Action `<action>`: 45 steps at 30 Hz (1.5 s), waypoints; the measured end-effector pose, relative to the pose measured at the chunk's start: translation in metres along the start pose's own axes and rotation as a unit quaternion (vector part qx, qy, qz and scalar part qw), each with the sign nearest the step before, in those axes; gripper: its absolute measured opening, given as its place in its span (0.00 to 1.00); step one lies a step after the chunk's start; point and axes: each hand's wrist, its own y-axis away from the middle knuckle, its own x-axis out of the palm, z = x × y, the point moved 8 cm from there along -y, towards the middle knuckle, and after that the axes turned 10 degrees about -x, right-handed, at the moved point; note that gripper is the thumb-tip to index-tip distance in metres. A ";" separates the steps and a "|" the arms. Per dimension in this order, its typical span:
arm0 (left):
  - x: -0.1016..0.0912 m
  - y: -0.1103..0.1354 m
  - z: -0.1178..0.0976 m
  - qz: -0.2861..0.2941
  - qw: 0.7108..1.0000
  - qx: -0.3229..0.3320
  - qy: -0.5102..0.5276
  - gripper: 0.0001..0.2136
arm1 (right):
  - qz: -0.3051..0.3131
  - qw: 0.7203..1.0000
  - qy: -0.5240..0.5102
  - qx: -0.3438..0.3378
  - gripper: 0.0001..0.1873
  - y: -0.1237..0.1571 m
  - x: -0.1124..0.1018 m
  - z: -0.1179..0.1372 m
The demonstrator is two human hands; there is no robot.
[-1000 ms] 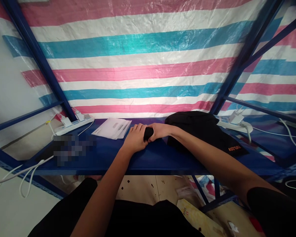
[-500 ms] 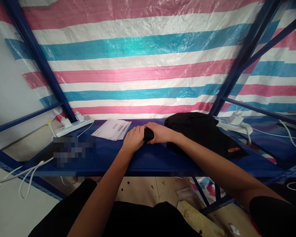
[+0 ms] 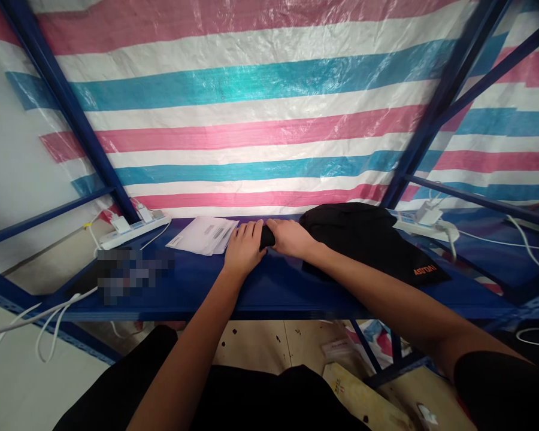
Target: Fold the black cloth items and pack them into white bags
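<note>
At the blue table [image 3: 269, 293], clasping a small black object [image 3: 266, 237] in close-curled grip, left hand [image 3: 245, 244] against right hand [image 3: 291, 237]; could drop it by loosening unevenly

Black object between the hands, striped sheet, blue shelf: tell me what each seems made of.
Black object: cloth or matte plastic, can't tell; dark, little sheen, partly covered.
Striped sheet: likely thin plastic, glossy, with creases and bright glints.
Blue shelf: probably painted metal; smooth, with a soft sheen.
</note>
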 end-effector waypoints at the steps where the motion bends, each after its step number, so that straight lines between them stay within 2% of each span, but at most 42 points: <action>1: 0.002 -0.001 0.002 0.002 1.000 -0.007 -0.009 0.31 | 0.003 1.000 -0.018 0.002 0.20 0.000 0.002 -0.001; 4: 0.009 -0.003 0.007 0.010 1.000 -0.022 -0.015 0.21 | -0.001 0.996 -0.085 -0.020 0.19 0.000 0.008 -0.001; 7: 0.014 -0.007 0.017 0.036 0.998 -0.044 0.017 0.16 | -0.062 0.980 -0.165 -0.096 0.30 0.001 -0.001 0.001; 10: 0.013 -0.009 0.030 0.060 0.992 -0.056 0.095 0.15 | -0.130 0.943 -0.250 -0.177 0.39 0.005 -0.018 0.003; 14: 0.003 -0.009 0.046 0.038 0.980 -0.042 0.189 0.21 | -0.135 0.902 -0.348 -0.218 0.32 0.009 -0.028 0.005; 16: -0.005 -0.009 0.055 0.003 0.978 -0.037 0.207 0.23 | -0.128 0.888 -0.395 -0.194 0.29 0.009 -0.028 0.001; 18: -0.012 -0.008 0.067 -0.036 0.977 -0.051 0.204 0.24 | -0.134 0.873 -0.447 -0.143 0.29 0.010 -0.025 -0.010; 22: -0.021 -0.002 0.107 -0.104 0.977 -0.151 0.111 0.14 | -0.162 0.848 -0.504 -0.041 0.30 0.014 -0.016 -0.039; 24: -0.019 0.003 0.127 -0.091 0.970 -0.221 0.048 0.11 | -0.167 0.841 -0.515 0.005 0.31 0.016 -0.006 -0.054; 27: -0.003 0.010 0.148 0.018 0.946 -0.324 -0.015 0.13 | -0.169 0.828 -0.529 0.077 0.33 0.016 0.014 -0.072; 29: 0.003 0.013 0.153 0.078 0.927 -0.364 -0.038 0.18 | -0.165 0.815 -0.546 0.106 0.34 0.015 0.025 -0.076; 30: 0.002 0.013 0.152 0.089 0.924 -0.370 -0.045 0.20 | -0.165 0.806 -0.557 0.113 0.35 0.014 0.029 -0.077; 33: -0.009 0.010 0.148 0.065 0.927 -0.366 -0.057 0.24 | -0.174 0.784 -0.583 0.124 0.35 0.012 0.036 -0.077; 36: -0.019 0.010 0.150 0.035 0.922 -0.383 -0.044 0.26 | -0.185 0.781 -0.583 0.127 0.35 0.012 0.037 -0.077; 40: -0.019 0.013 0.153 0.038 0.913 -0.406 -0.012 0.21 | -0.177 0.775 -0.591 0.138 0.36 0.012 0.042 -0.076; 45: -0.019 0.014 0.154 0.014 0.912 -0.410 0.006 0.19 | -0.180 0.751 -0.621 0.136 0.33 0.010 0.047 -0.069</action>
